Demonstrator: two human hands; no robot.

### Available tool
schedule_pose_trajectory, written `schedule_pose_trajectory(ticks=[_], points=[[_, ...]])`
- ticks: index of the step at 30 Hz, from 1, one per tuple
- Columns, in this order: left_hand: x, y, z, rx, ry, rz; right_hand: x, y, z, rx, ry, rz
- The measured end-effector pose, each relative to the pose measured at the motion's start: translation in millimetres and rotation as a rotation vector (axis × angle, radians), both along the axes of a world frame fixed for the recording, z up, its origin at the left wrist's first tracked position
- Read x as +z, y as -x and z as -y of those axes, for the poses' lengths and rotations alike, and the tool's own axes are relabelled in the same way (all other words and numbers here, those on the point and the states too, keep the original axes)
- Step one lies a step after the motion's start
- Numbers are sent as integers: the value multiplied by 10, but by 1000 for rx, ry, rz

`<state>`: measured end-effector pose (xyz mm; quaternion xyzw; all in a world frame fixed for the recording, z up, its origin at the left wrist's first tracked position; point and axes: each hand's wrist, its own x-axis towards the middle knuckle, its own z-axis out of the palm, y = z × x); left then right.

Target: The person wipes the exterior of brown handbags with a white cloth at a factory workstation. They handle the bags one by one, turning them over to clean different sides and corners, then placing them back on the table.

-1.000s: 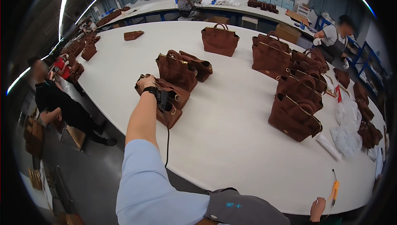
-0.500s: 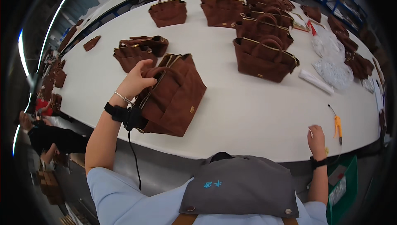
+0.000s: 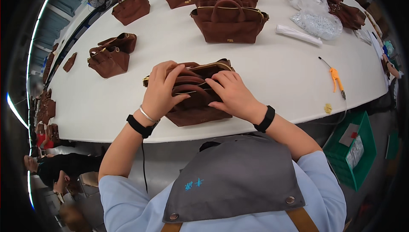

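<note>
A brown handbag (image 3: 200, 118) stands on the white table right in front of me, its top with the gold zipper open and its rounded handles pointing up. My left hand (image 3: 161, 90) grips the bag's left side by the handles, fingers over the top and thumb toward the middle. On the other side my right hand (image 3: 235, 94) holds the right end of the handles and upper edge, fingers bent inward. Thin pale lines show among the handles; what they are I cannot make out. The bag's inside is mostly hidden by handles and fingers.
More brown handbags (image 3: 230, 25) stand in a row beyond, with others (image 3: 108, 61) at the left. On the right lie a white roll (image 3: 299, 35), clear plastic bags (image 3: 317, 23) and an orange air gun (image 3: 335, 78) with a hose. A green crate (image 3: 353, 151) sits beside the table's edge.
The handbag has been turned upright and squared to me. My right hand has come from the far right onto it, and its small white thing no longer shows. My view has shifted right.
</note>
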<state>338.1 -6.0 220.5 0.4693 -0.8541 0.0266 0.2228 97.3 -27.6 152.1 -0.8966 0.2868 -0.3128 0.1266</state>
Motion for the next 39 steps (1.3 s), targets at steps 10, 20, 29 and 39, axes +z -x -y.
schedule_pose_trajectory(ticks=[10,20,29,39], points=[[-773,158,-1050,-76,-233,-190,-18,-376,-50,-77,-65,-5],[-620,-109,-1382,372,-1452,-1506,142,-410,-318,287,-22,-151],[-547,235,-1354,764,-1232,-1917,233,-418,-713,584,-170,-494],[-279,-1022,-2322,369,-806,-1722,162,183,147,229,-722,286]])
